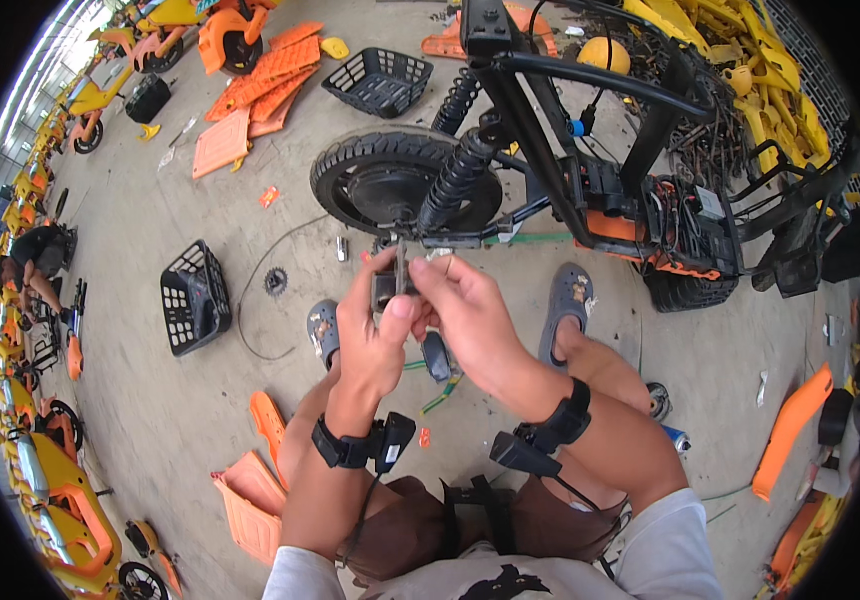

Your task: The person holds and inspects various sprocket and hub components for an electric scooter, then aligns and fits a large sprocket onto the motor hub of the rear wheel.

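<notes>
Both hands are raised in front of me, close together over the floor. My left hand [372, 340] is closed round a small dark metal part [385, 287] with a thin upright plate; its exact kind is hard to make out. Against the same part, the fingertips of my right hand [470, 318] are pinched together. Just beyond the hands are the black scooter frame [550, 150], a coil-spring shock absorber [462, 180] and a wheel with a black tyre [355, 185]. My fingers hide the lower side of the part.
Black baskets [218, 295] [400, 105], a gear [275, 281] and a cable [240, 310] lie on the floor to the left. Orange panels [260, 95] are stacked farther off. Yellow panels [785, 100] pile up at the far right. Another person [40, 255] crouches at far left.
</notes>
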The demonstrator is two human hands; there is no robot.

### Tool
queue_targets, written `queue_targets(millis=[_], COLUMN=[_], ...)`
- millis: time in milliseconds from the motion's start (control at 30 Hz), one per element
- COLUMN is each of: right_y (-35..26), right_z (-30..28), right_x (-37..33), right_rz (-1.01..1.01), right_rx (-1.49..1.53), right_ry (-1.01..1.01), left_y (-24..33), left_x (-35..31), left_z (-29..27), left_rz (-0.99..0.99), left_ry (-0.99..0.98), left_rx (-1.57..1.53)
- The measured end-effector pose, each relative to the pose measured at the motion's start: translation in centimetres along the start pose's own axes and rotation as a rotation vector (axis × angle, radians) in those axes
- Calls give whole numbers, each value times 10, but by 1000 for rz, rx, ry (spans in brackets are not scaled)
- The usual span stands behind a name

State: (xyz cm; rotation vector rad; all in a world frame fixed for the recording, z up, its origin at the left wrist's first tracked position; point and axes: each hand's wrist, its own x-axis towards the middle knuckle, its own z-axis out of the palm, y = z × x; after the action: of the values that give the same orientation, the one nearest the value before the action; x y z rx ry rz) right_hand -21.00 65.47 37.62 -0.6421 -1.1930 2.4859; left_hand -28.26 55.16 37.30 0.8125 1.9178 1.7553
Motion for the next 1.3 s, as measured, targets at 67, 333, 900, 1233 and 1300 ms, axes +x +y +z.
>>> queue_targets(millis=[67,333,900,1233,1300], right_y=[-5,-11,-21,-19,-16], right_z=[-4,-8,-11,-7,-5], right_x=[1,-1,0,2,0], right_rz=[5,-198,-1066,-1121,-1078], right_rx=[1,-272,-1100,-1095,-1036], right_ry=[-6,-106,-161,-179,-159], left_y=[-1,-8,11,11,12], left_x=[0,8,12,9,9], left_z=[3,4,1,-7,-5], left_rz=[-19,-151,-274,-295,-282], left_ry=[-14,6,-45,-65,-54], left_rx=[-20,-387,-570,-575,-552])
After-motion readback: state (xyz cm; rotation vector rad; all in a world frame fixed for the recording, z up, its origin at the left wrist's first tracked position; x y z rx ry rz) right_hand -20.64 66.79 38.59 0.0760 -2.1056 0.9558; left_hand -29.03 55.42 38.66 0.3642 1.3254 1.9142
